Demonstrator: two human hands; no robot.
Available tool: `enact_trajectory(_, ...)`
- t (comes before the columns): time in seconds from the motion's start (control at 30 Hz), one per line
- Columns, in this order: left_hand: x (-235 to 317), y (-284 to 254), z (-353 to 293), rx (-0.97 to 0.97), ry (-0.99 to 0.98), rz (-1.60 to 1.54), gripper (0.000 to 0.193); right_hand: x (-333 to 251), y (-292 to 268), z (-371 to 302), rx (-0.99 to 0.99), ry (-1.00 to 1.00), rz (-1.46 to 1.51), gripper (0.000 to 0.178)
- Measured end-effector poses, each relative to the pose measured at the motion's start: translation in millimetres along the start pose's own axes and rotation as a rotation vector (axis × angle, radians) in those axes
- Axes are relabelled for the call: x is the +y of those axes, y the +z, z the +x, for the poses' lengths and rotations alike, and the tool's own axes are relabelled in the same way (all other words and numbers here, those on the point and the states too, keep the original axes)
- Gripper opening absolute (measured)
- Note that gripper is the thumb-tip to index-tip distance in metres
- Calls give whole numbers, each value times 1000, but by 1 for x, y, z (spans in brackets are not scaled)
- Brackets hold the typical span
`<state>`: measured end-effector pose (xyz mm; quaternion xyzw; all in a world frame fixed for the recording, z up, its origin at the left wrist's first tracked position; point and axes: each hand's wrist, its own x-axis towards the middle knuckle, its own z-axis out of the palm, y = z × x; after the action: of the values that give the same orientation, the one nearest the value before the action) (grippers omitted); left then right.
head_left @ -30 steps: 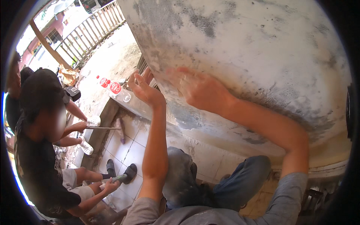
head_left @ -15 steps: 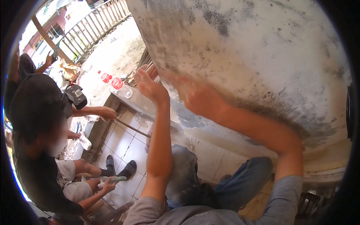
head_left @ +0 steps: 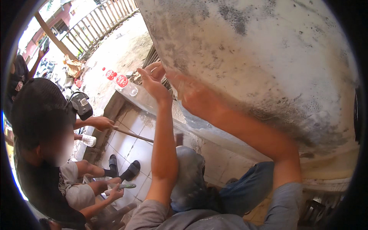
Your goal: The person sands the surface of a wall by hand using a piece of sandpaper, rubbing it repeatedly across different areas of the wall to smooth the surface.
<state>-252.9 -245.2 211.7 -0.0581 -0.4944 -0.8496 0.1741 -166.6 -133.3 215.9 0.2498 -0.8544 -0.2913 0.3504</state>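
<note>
A stained, whitish wall (head_left: 268,57) with dark mould-like patches fills the upper right. My left hand (head_left: 154,85) is raised at the wall's left edge, its thumb and fingers apart, the fingertips close to the corner. Just right of it, my right hand (head_left: 195,97) is against the wall face near the same edge. Motion smears its fingers, and whether they hold anything cannot be made out. Behind my left wrist, a clear plastic bottle (head_left: 121,81) with red labels and a red cap lies on a low ledge (head_left: 143,99).
At the left, a co-worker in a dark cap (head_left: 38,99) holds a long-handled tool (head_left: 134,135) reaching behind my left forearm, and a green-handled tool (head_left: 127,186). Another person (head_left: 23,73) is farther back. White tiles (head_left: 132,151) cover the floor; a wooden railing (head_left: 96,27) stands beyond.
My right hand has shifted slightly left and down along the wall, toward my left hand. The co-worker's long-handled tool now shows its dark end to the right of my left forearm.
</note>
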Motion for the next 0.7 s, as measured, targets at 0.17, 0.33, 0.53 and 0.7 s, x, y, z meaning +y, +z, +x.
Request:
enact_trajectory(0.17, -10, 9, -6, -24, -6, -15, 63, -61, 72, -58, -260, 144, 731, 47)
enact_trajectory(0.33, -4, 13, -10, -53, 65, 80, 61, -44, 46, -46, -325, -187, 233, 37)
enact_trajectory(0.53, 3, 19, -34, -131, 306, 465, 54, -25, 4, -39, -279, -125, 164, 44)
enact_trajectory(0.7, -27, 52, -66, -209, 676, 732, 86, -61, 41, -184, -578, -109, 441, 35)
